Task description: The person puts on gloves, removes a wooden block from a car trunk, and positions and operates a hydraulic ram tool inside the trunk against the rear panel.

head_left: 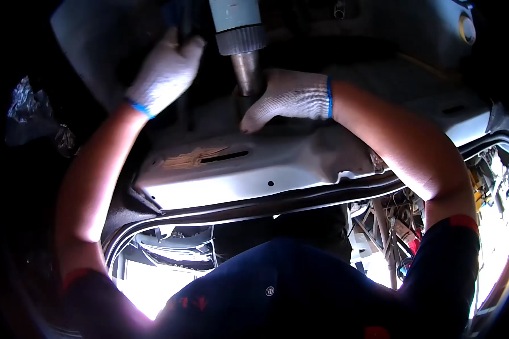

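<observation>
My right hand (293, 97), in a white knit glove with a blue cuff, is wrapped around the lower end of a hydraulic ram (246, 70). The ram has a light blue body, a knurled collar and a bare metal rod pointing down towards the sheet metal. Its top runs out of view, and my fingers behind the rod are hidden. My left hand (167, 73), gloved alike, is raised to the left of the ram with its fingers curled closed. A dark blue shape shows just above it; what the hand grips is lost in shadow.
A pale body panel (232, 183) with a slot and scraped brown patch crosses below my hands. A black rubber seal (266, 208) edges the opening in front of my body. Crumpled shiny film (28, 107) lies left; a tape roll (467, 29) is upper right.
</observation>
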`<state>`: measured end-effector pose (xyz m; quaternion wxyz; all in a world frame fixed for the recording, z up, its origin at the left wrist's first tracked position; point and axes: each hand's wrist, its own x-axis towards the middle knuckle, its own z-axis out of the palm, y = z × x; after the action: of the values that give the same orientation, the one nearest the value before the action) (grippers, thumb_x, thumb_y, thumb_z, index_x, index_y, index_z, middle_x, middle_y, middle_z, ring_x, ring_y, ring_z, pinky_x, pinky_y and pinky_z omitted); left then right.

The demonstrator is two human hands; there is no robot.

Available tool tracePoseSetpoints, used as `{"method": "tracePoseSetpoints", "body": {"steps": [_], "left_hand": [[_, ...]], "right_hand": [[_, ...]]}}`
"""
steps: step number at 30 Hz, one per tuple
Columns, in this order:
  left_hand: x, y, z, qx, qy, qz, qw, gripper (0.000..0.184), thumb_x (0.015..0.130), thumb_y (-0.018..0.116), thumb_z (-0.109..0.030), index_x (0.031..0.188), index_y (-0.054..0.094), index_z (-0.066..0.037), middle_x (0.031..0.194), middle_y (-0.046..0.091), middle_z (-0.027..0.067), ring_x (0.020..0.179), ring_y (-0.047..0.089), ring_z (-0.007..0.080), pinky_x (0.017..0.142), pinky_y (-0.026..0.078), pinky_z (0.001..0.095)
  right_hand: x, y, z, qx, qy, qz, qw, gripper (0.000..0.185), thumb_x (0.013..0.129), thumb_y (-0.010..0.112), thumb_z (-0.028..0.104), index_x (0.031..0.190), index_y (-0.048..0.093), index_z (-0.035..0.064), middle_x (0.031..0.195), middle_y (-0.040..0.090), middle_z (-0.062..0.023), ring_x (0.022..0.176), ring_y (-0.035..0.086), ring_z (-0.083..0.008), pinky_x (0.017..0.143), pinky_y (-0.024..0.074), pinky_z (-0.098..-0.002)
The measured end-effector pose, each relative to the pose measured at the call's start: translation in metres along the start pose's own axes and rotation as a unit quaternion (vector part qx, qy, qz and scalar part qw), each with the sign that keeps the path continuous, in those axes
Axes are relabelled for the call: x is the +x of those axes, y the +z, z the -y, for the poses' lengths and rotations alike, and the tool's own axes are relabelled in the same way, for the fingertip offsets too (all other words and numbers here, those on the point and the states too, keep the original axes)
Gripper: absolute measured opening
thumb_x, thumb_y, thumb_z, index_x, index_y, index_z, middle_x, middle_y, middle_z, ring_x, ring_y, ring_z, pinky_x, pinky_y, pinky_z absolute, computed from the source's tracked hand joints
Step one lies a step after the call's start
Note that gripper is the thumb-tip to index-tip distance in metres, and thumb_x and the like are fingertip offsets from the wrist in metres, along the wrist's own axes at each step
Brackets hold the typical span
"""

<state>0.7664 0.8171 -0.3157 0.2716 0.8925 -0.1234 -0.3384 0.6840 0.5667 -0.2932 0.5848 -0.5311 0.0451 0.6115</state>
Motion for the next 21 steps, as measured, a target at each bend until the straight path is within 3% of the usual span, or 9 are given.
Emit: {"method": "tracePoseSetpoints", "body": {"steps": [1, 4, 6, 9, 11, 14, 18, 19, 21], "left_hand": [[0.012, 0.037, 0.026, -0.015, 0.044, -0.021, 0.999, 0.048, 0.107, 0.06, -0.024, 0.145, 0.05, 0.004, 0.096, 0.074, 0.0216, 0.09, 0.075, 0.0355, 0.081, 0.06, 0.0425], [0.051, 0.114, 0.084, 0.137, 0.07, -0.12, 0.981, 0.06, 0.106, 0.058, -0.023, 0.155, 0.037, 0.005, 0.141, 0.06, 0.0327, 0.134, 0.059, 0.0397, 0.114, 0.047, 0.0473], [0.056, 0.118, 0.111, 0.129, 0.033, 0.002, 0.991, 0.039, 0.105, 0.054, -0.01, 0.141, 0.057, 0.004, 0.134, 0.065, 0.0258, 0.127, 0.061, 0.0342, 0.114, 0.046, 0.0456], [0.01, 0.006, -0.025, -0.109, -0.172, 0.099, 0.974, 0.032, 0.106, 0.06, -0.026, 0.122, 0.06, 0.002, 0.088, 0.061, 0.0078, 0.079, 0.06, 0.0207, 0.078, 0.053, 0.0392], [-0.012, -0.061, -0.078, -0.278, -0.187, 0.11, 0.936, 0.034, 0.105, 0.063, -0.032, 0.114, 0.062, 0.001, 0.071, 0.059, 0.0004, 0.061, 0.058, 0.0133, 0.064, 0.053, 0.0329], [0.0, -0.063, -0.045, -0.227, -0.168, 0.115, 0.952, 0.035, 0.109, 0.057, -0.026, 0.132, 0.06, 0.0, 0.098, 0.066, 0.0075, 0.089, 0.064, 0.0172, 0.078, 0.055, 0.034], [0.038, 0.068, 0.061, 0.02, 0.125, -0.043, 0.991, 0.036, 0.109, 0.053, -0.013, 0.142, 0.054, 0.002, 0.124, 0.068, 0.0182, 0.116, 0.065, 0.0278, 0.102, 0.051, 0.0392], [0.042, 0.091, 0.072, 0.035, 0.138, -0.056, 0.988, 0.037, 0.109, 0.052, -0.01, 0.144, 0.053, 0.002, 0.13, 0.069, 0.0208, 0.123, 0.065, 0.0305, 0.108, 0.049, 0.0406], [0.045, 0.097, 0.045, -0.029, -0.021, -0.015, 0.999, 0.081, 0.102, 0.064, -0.039, 0.157, 0.033, 0.011, 0.142, 0.058, 0.0388, 0.138, 0.054, 0.0505, 0.119, 0.041, 0.05]], "right_hand": [[-0.003, 0.0, 0.004, -0.024, 0.027, -0.013, 0.999, 0.035, 0.077, 0.09, 0.025, 0.102, 0.076, 0.0055, 0.096, 0.076, -0.0092, 0.095, 0.07, -0.022, 0.093, 0.0539, -0.0371], [-0.01, 0.002, 0.014, -0.042, 0.046, -0.037, 0.997, 0.038, 0.076, 0.091, 0.027, 0.103, 0.076, 0.0052, 0.096, 0.076, -0.01, 0.095, 0.07, -0.0226, 0.093, 0.0539, -0.0374], [-0.01, -0.001, 0.012, -0.072, 0.056, -0.018, 0.996, 0.041, 0.076, 0.09, 0.028, 0.107, 0.076, 0.0047, 0.099, 0.077, -0.0102, 0.099, 0.071, -0.0234, 0.094, 0.0541, -0.0381], [-0.001, 0.0, 0.0, -0.021, -0.029, 0.0, 0.999, 0.041, 0.078, 0.088, 0.027, 0.109, 0.076, 0.0047, 0.099, 0.077, -0.0093, 0.099, 0.071, -0.0233, 0.095, 0.0543, -0.0375], [0.002, 0.0, -0.003, -0.062, -0.004, -0.004, 0.998, 0.036, 0.079, 0.086, 0.026, 0.108, 0.076, 0.0067, 0.096, 0.077, -0.0072, 0.095, 0.071, -0.0191, 0.095, 0.0541, -0.0345], [-0.002, 0.002, -0.001, 0.012, -0.01, 0.012, 1.0, 0.033, 0.081, 0.086, 0.027, 0.104, 0.077, 0.0067, 0.093, 0.077, -0.006, 0.093, 0.07, -0.0178, 0.093, 0.0535, -0.0336], [0.002, -0.001, -0.008, -0.044, -0.007, 0.007, 0.999, 0.052, 0.075, 0.088, 0.045, 0.108, 0.081, 0.0051, 0.106, 0.077, -0.0187, 0.104, 0.069, -0.0288, 0.096, 0.0517, -0.04], [-0.012, -0.003, 0.01, -0.1, 0.018, -0.021, 0.995, 0.056, 0.076, 0.086, 0.047, 0.113, 0.081, 0.0046, 0.113, 0.077, -0.0197, 0.106, 0.07, -0.0308, 0.098, 0.0516, -0.0405], [-0.02, -0.007, 0.023, -0.134, 0.049, -0.052, 0.988, 0.063, 0.077, 0.085, 0.049, 0.12, 0.079, 0.0038, 0.119, 0.076, -0.0208, 0.109, 0.07, -0.0326, 0.098, 0.052, -0.0414]]}}
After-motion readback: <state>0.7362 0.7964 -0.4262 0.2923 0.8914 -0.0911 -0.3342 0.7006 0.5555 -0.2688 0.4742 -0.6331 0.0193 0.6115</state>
